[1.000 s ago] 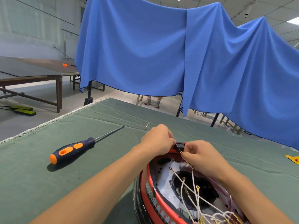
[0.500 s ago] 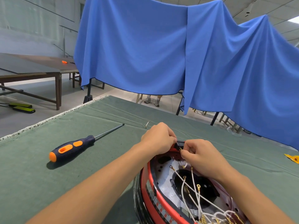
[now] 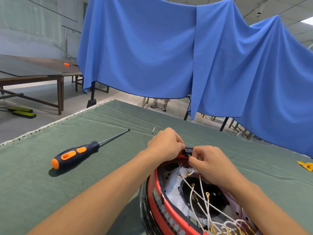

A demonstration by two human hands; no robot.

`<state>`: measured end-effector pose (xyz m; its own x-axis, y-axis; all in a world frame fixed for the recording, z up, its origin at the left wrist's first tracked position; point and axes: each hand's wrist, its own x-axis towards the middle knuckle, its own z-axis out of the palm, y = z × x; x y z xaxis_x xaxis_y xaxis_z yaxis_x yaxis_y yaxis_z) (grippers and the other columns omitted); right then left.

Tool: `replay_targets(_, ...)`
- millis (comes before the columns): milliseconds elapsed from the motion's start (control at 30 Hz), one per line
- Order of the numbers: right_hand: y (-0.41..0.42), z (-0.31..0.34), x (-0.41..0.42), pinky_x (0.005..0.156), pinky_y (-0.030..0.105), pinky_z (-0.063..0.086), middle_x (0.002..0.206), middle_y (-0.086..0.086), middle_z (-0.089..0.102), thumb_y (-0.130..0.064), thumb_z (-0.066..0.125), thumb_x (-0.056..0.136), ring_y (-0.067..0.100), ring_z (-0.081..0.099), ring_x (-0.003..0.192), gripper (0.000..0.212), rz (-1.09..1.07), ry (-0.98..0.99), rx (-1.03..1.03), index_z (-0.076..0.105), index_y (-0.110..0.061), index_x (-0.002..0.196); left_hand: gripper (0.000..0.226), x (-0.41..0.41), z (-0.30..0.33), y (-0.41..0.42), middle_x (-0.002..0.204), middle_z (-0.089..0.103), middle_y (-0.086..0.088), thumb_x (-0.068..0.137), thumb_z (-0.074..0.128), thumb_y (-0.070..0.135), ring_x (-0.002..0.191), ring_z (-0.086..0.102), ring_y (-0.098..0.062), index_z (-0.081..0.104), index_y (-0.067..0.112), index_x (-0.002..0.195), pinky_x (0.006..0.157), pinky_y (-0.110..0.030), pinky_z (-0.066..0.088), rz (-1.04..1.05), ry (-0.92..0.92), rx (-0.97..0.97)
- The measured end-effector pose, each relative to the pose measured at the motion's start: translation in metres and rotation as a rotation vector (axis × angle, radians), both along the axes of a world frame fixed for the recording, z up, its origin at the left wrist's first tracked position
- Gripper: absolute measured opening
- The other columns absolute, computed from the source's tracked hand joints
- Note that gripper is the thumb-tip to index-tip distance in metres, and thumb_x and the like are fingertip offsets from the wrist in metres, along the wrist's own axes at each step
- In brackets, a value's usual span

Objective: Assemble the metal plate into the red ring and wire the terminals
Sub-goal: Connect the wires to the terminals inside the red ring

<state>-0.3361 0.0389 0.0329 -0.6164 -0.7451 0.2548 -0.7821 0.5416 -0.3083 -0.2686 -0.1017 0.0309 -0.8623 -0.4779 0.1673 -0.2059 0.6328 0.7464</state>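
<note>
The red ring (image 3: 153,192) stands at the bottom centre on a black base, with the silvery metal plate (image 3: 171,189) lying inside it. Several white wires (image 3: 194,200) with brass ring terminals cross the plate. At the ring's far rim sits a small black terminal block (image 3: 188,150). My left hand (image 3: 165,145) grips the rim and the block from the left, fingers curled. My right hand (image 3: 208,161) pinches a brass wire terminal (image 3: 189,156) right against the block.
A screwdriver (image 3: 76,154) with a navy and orange handle lies on the green cloth (image 3: 42,180) to the left. A small metal hook (image 3: 154,129) lies beyond my hands. A yellow scrap (image 3: 305,165) sits at the right edge. A blue drape (image 3: 169,48) hangs behind the table.
Both hands stay at the terminal block on the far rim; my right hand's fingers have shifted slightly closer to the block. The view has dipped a little.
</note>
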Motion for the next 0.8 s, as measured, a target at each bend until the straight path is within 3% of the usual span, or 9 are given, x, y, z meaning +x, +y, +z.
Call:
replay_targets(400,-0.0025,-0.0023,-0.0008,0.056,0.034,0.041,0.051,-0.006,0.051,-0.025,0.055,0.082,0.012,0.047,0.055,0.023,-0.006,0.031,0.012,0.052,-0.021,0.060,0.016,-0.0006,-0.0014,-0.0004,0.100,0.071,0.000,0.090,0.061,0.029,0.096,0.063,-0.021,0.075,0.025,0.095,0.088,-0.038,0.051,0.009,-0.001,-0.025)
replay_targets(600,-0.0048,-0.0039,0.0016,0.051,0.028,0.033,0.053,-0.006,0.051,-0.025,0.052,0.085,0.011,0.049,0.057,0.027,-0.004,0.085,0.025,0.047,-0.025,0.058,0.018,0.0003,-0.0023,0.0032,0.095,0.070,-0.005,0.091,0.059,0.031,0.096,0.060,-0.025,0.074,0.023,0.096,0.073,-0.032,0.045,0.052,0.019,-0.170)
replay_targets(800,-0.0070,-0.0056,0.0037,0.051,0.029,0.035,0.058,-0.005,0.054,-0.026,0.051,0.086,0.013,0.050,0.059,0.025,-0.022,0.095,0.020,0.049,-0.023,0.062,0.018,0.0006,-0.0022,0.0021,0.093,0.071,-0.004,0.090,0.059,0.030,0.095,0.060,-0.025,0.075,0.023,0.094,0.073,-0.032,0.046,0.049,0.040,-0.176)
